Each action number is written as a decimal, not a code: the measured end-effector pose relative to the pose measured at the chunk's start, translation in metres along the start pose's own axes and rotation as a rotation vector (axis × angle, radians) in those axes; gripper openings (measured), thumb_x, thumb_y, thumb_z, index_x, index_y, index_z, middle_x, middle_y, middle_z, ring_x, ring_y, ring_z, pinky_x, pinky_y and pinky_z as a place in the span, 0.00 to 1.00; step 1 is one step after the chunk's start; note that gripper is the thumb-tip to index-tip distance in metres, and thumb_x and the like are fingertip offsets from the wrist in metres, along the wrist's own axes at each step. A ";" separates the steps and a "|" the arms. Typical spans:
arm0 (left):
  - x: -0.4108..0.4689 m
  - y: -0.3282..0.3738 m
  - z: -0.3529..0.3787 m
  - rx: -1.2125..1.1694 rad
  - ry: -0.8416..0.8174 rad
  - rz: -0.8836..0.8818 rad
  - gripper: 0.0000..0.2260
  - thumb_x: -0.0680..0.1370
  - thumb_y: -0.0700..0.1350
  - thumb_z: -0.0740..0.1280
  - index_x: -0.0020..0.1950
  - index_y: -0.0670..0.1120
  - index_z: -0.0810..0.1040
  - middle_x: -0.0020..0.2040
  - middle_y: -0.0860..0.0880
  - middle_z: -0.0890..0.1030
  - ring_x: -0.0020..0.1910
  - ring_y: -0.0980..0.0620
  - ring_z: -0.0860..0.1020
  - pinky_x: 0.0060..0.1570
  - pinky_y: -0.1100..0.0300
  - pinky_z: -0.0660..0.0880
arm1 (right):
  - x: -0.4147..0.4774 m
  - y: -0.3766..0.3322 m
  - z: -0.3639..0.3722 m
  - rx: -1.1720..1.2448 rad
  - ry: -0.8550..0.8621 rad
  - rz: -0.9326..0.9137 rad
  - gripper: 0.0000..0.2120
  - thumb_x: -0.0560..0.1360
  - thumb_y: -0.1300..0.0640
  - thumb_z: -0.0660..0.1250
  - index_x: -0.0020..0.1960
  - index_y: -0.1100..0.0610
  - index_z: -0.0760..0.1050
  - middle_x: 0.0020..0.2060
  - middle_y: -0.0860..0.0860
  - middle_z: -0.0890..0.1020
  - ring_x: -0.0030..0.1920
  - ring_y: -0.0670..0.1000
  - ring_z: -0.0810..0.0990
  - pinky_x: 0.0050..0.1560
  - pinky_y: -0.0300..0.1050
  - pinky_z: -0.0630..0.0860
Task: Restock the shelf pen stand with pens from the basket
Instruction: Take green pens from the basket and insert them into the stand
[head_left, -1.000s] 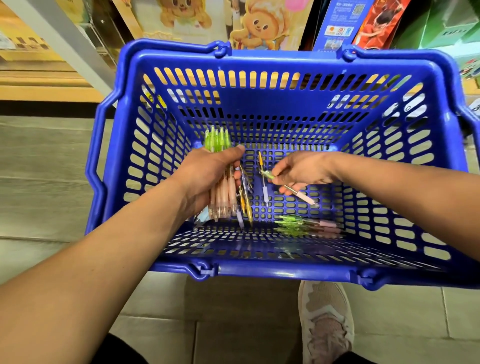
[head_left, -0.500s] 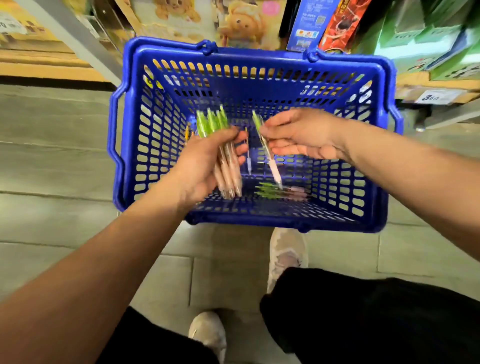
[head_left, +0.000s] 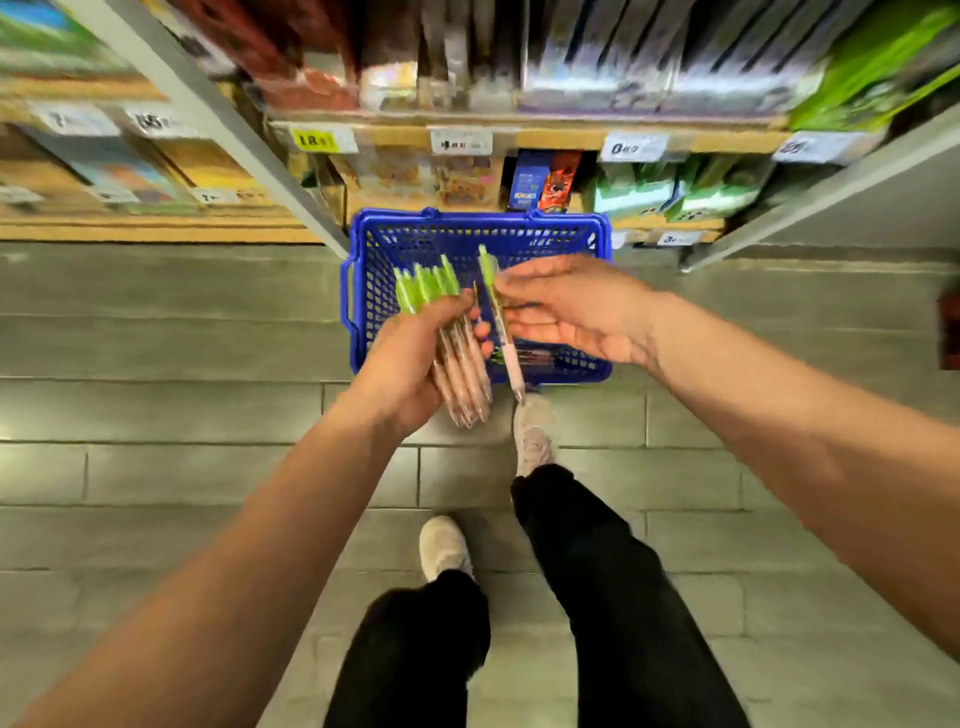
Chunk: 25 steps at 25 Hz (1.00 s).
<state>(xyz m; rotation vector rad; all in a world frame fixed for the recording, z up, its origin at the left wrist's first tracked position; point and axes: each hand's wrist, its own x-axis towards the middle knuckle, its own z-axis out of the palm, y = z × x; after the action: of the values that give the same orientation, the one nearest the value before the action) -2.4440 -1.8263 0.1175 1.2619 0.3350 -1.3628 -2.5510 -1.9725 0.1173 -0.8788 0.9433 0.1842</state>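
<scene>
left hand (head_left: 410, 358) grips bunch (head_left: 465, 376), right hand (head_left: 576, 312) pinches one pen (head_left: 505, 349), both above basket (head_left: 358, 291). Feed pen in parallel, caps level; loosen left fingers (head_left: 482, 331) just enough, or bunch spills. Stand not in view.

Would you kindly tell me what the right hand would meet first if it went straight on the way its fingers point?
Most likely the bundle of pens gripped in the left hand: the right hand, pinching a single pen, points across at it over a narrow gap, though depth is unclear.
</scene>
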 end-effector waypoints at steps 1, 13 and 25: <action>-0.034 0.011 0.007 0.010 -0.007 0.012 0.04 0.81 0.39 0.66 0.55 0.41 0.79 0.41 0.46 0.80 0.35 0.52 0.80 0.39 0.59 0.82 | -0.033 -0.011 0.014 -0.012 0.020 -0.013 0.02 0.76 0.59 0.72 0.49 0.55 0.80 0.42 0.52 0.87 0.41 0.49 0.86 0.47 0.42 0.84; -0.335 0.076 0.057 0.217 -0.062 0.196 0.15 0.82 0.40 0.67 0.64 0.31 0.77 0.42 0.44 0.86 0.37 0.50 0.84 0.36 0.58 0.82 | -0.317 -0.090 0.138 -0.088 0.140 -0.273 0.03 0.76 0.60 0.73 0.50 0.57 0.82 0.41 0.51 0.87 0.42 0.49 0.86 0.45 0.41 0.82; -0.350 0.135 0.177 0.186 -0.104 0.299 0.07 0.81 0.40 0.69 0.53 0.37 0.82 0.39 0.41 0.84 0.34 0.49 0.84 0.35 0.57 0.82 | -0.368 -0.185 0.065 -0.022 0.078 -0.381 0.06 0.77 0.59 0.72 0.54 0.58 0.81 0.44 0.53 0.87 0.43 0.49 0.86 0.47 0.42 0.82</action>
<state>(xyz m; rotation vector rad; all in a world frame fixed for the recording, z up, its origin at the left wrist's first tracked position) -2.5085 -1.8191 0.5265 1.3277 -0.0541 -1.2156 -2.6395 -1.9642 0.5252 -1.0741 0.8301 -0.1681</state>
